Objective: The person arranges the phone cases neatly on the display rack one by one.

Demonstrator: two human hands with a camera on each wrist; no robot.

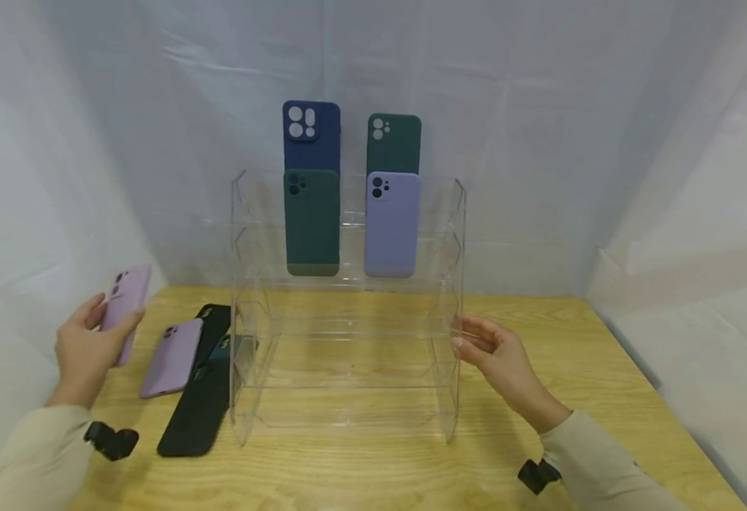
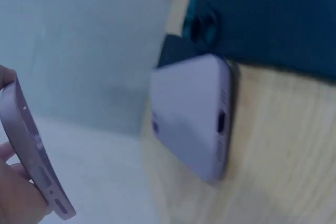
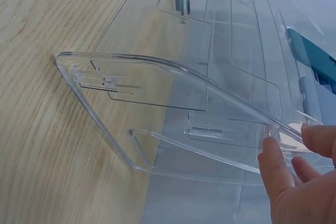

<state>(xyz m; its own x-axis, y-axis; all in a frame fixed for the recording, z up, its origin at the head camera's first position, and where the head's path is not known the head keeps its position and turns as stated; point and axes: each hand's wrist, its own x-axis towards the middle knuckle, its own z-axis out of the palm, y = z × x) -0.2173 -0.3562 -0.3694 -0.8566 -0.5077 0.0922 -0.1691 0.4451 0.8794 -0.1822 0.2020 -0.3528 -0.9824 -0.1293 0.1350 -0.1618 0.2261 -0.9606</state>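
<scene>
My left hand (image 1: 89, 341) holds a pink phone case (image 1: 127, 298) tilted up at the far left, thumb across its near face. In the left wrist view, the open inner side of that pink case (image 2: 34, 153) shows. My right hand (image 1: 504, 365) grips the right side panel of a clear stepped display stand (image 1: 348, 387), thumb at its front edge and fingertips against its outer face. High on the stand, a dark green case (image 1: 312, 227) leans before a navy case (image 1: 325, 152), and a lilac case (image 1: 393, 227) before another green case (image 1: 405, 145).
Left of the stand, a second pink case (image 1: 172, 358) lies against several dark cases (image 1: 194, 415) on the wooden table (image 1: 348, 468). Their right ends reach the stand's left panel. White curtains (image 1: 508, 177) hang behind and on both sides.
</scene>
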